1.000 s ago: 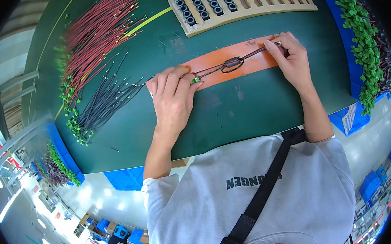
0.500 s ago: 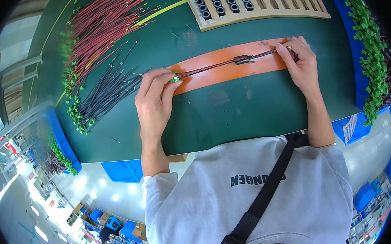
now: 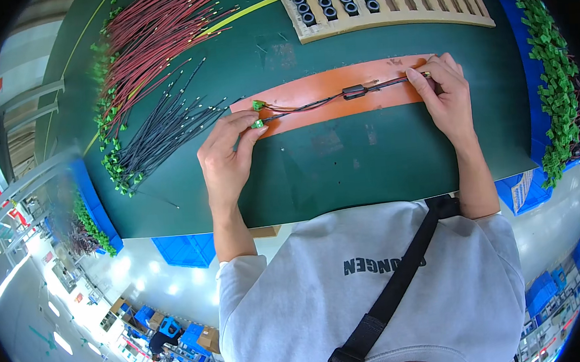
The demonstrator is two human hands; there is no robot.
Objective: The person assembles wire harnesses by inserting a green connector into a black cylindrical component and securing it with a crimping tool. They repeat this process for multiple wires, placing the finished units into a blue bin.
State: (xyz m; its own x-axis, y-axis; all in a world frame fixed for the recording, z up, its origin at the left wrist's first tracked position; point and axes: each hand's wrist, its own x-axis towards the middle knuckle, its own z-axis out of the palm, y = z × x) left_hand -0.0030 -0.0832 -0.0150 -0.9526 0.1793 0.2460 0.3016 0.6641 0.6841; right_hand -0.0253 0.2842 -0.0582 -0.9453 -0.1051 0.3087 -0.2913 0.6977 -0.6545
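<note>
Red-black wire pair [image 3: 311, 103], seemingly ring-threaded, lies stretched flat.

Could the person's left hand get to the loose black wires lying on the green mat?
Probably yes: the left hand sits just right of the loose black wires, with only bare green mat between, though it pinches a small green connector.

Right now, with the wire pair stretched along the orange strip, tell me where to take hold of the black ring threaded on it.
Take the black ring across its two long sides, coming straight down from above. It lies flat on the orange strip midway along the wire pair, clear of the left hand and the right hand at the wire's ends. The wires leave through its ends, so a sideways pinch likely avoids them.
</note>
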